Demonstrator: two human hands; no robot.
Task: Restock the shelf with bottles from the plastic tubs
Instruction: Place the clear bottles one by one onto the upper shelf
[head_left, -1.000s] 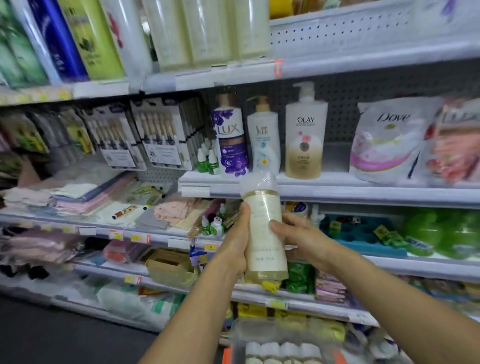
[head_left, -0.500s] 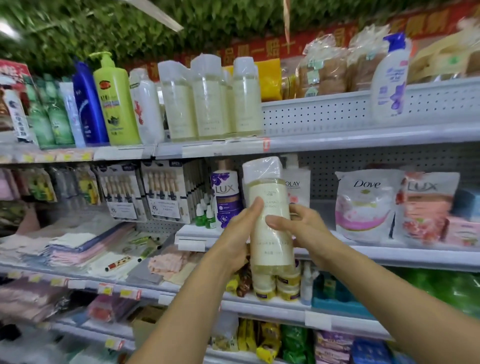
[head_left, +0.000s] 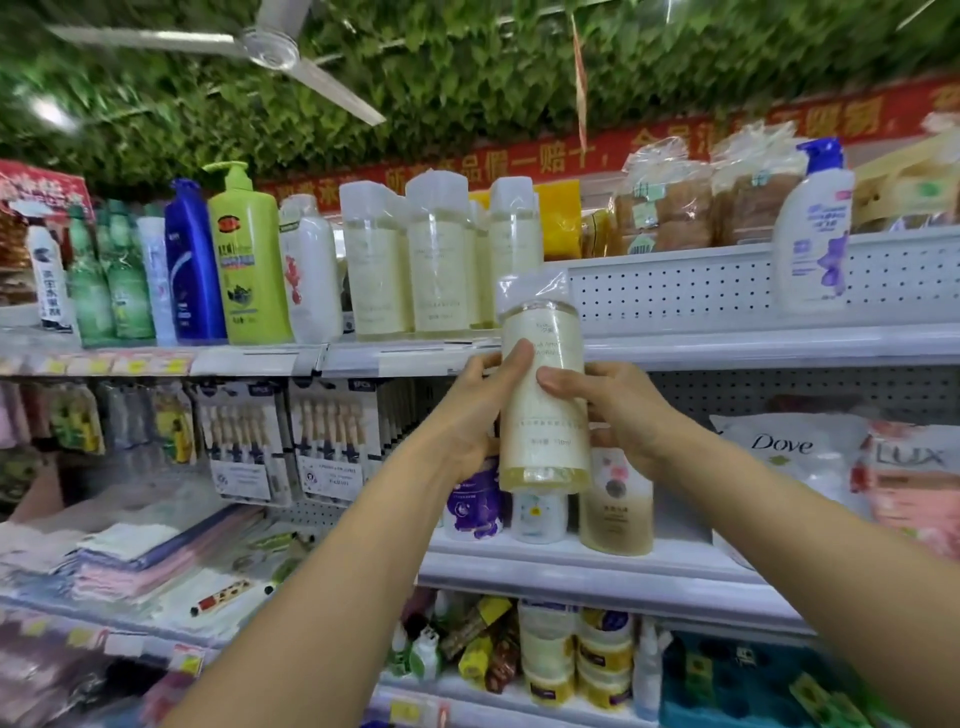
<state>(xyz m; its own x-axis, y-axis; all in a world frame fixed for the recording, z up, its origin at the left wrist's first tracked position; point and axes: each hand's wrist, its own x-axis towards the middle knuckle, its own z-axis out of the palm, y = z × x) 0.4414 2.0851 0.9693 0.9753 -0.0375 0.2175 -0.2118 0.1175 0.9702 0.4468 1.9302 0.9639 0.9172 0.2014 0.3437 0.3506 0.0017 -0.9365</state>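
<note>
Three matching bottles (head_left: 436, 260) already stand on the top shelf (head_left: 675, 345). Our left hand (head_left: 475, 410) and right hand (head_left: 618, 410) clasp another bottle (head_left: 545, 405) just below that shelf's edge; we judge placing remains.

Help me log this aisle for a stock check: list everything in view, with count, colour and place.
Held bottle: one, pale yellow, plastic-wrapped, raised before the top shelf edge.
Matching bottles: at least three, pale yellow, top shelf.
Pump bottle: one, lime green, top shelf left.
Blue bottle: one, beside the green one.
White pump bottle: one, blue cap, top shelf right.
Bread bags: two or more, brown, behind the top shelf.
Dove pouch: one, white, middle shelf right.
Toothbrush packs: several, white, hanging left.
Ceiling fan: one, grey.
Left hand: grip on the bottle's left side.
Right hand: grip on its right side.
</note>
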